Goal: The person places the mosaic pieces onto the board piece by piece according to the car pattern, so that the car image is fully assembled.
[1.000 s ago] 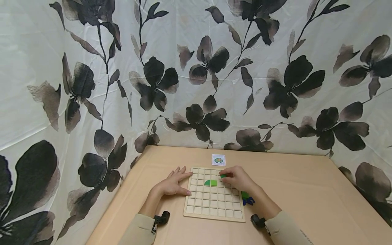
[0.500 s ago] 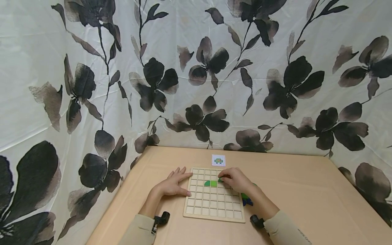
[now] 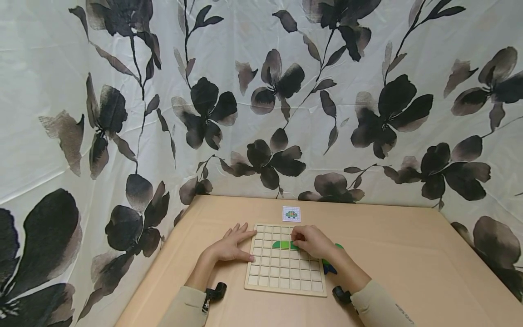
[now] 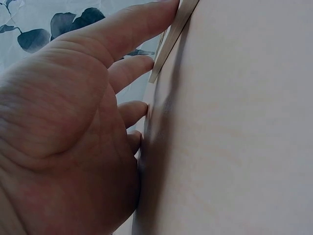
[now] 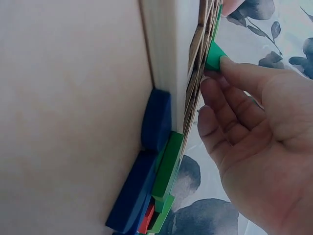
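On the board [image 3: 286, 265], mid-far row, the right hand [image 3: 312, 241] pinches a green block [image 5: 214, 55] into place beside two set; left hand [image 3: 229, 247] flat, fingers spread; most cells unfilled, spare blocks [image 5: 146, 171] right

Soft even light; wrist views dim, blurred.

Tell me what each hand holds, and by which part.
The right hand pinches a green block by its edge, on the grid board. The left hand holds nothing; its fingers rest against the board's left edge.
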The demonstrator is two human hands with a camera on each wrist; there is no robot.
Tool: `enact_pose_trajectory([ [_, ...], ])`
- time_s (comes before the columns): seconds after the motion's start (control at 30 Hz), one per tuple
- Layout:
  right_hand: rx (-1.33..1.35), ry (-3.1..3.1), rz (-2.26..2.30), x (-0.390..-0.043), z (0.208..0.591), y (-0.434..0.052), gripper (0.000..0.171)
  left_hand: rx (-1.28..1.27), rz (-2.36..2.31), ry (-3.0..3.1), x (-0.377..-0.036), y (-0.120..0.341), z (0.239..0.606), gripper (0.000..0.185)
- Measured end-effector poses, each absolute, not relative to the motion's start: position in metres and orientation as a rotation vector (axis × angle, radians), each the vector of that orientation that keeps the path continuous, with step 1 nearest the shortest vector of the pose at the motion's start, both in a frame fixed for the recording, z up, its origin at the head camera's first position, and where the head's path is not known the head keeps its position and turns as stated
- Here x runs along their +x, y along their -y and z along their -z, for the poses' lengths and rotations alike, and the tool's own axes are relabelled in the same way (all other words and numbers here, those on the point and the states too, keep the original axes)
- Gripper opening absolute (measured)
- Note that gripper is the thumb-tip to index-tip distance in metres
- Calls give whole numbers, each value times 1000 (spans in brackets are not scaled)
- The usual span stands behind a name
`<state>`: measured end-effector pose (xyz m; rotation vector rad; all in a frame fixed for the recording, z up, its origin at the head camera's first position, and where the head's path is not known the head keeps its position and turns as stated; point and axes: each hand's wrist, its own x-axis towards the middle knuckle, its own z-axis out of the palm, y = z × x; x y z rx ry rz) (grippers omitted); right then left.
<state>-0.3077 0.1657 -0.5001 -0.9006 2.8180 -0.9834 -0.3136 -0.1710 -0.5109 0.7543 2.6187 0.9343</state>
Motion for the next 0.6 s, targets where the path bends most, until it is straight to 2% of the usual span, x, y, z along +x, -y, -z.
enact_pose_trajectory([
  [0.6, -933, -2824, 1004, -304, 504, -171, 11, 747, -944, -2616, -314, 171, 511, 88],
])
